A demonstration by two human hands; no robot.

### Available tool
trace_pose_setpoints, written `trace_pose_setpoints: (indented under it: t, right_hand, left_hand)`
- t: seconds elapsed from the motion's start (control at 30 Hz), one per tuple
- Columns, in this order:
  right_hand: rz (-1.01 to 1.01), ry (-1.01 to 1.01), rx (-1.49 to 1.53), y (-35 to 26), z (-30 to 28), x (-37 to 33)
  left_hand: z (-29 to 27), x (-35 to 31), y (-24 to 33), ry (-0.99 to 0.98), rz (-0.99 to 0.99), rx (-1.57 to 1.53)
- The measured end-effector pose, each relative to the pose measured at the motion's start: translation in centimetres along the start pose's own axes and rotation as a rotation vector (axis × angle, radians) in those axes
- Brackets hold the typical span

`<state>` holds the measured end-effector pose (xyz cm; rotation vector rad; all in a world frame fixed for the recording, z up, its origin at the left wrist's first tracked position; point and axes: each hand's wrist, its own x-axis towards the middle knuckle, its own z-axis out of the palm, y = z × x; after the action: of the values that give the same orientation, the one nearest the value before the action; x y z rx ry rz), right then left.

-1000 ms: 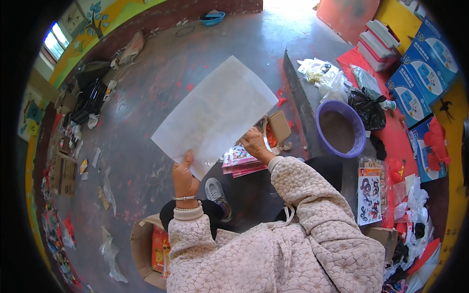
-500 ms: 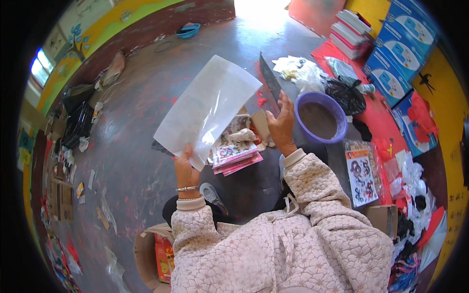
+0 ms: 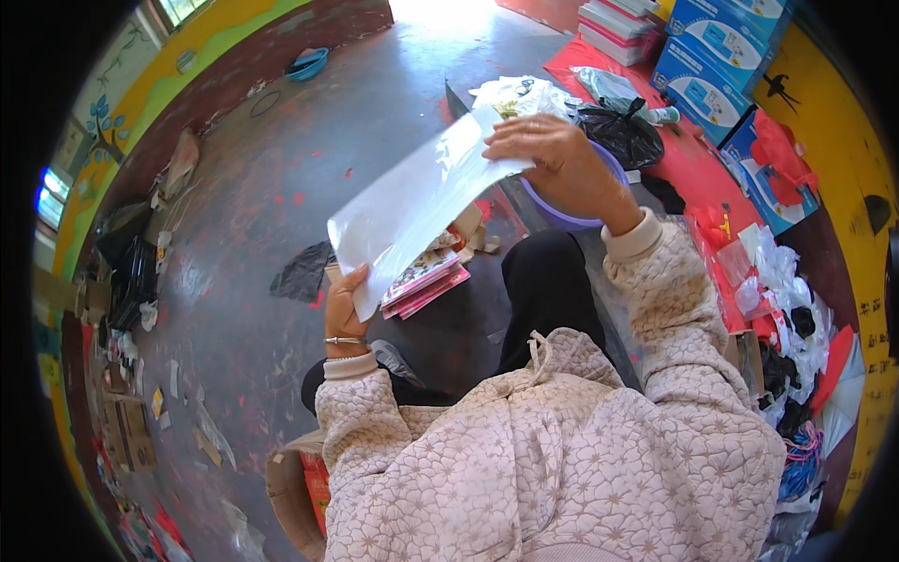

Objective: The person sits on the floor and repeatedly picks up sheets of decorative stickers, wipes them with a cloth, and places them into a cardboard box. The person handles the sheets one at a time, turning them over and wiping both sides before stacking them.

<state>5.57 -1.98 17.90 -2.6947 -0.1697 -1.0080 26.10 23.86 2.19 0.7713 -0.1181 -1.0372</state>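
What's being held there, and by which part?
A white sheet: the left hand grips its lower end; the right hand touches its right end, grip unclear.

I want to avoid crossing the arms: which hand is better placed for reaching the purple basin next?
Probably the right hand: it overlaps the purple basin in this view, though its fingers touch the pale sheet. The left hand is farther away, holding the sheet's lower end.

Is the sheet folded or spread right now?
Spread, though curved: the sheet shows a broad face between the left hand and right hand.
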Motion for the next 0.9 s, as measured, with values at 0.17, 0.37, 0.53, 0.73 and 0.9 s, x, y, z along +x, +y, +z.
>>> trace_pose_setpoints:
  t: [0.17, 0.37, 0.53, 0.73, 0.9]
  right_hand:
    - [0.254, -0.009, 0.328, 2.2, -1.4, 2.5]
    - [0.502, 0.313, 0.582, 6.4, 1.5, 3.5]
    - [0.732, 0.371, 0.905, 6.1, 4.8, 3.2]
    - [1.002, 0.312, 0.786, 7.6, 7.3, 0.1]
    - [0.827, 0.314, 0.633, 8.1, 9.2, -1.5]
  left_hand:
    - [0.8, 0.5, -0.5, -0.42, -0.203, -0.077]
    - [0.9, 2.5, -0.8, 0.054, -0.074, 0.421]
    - [1.3, 2.2, 1.6, -0.263, 0.139, -0.039]
    - [2.8, 1.8, 1.5, -0.247, 0.322, 0.26]
    - [0.1, 3.4, 1.1, 0.043, 0.27, 0.232]
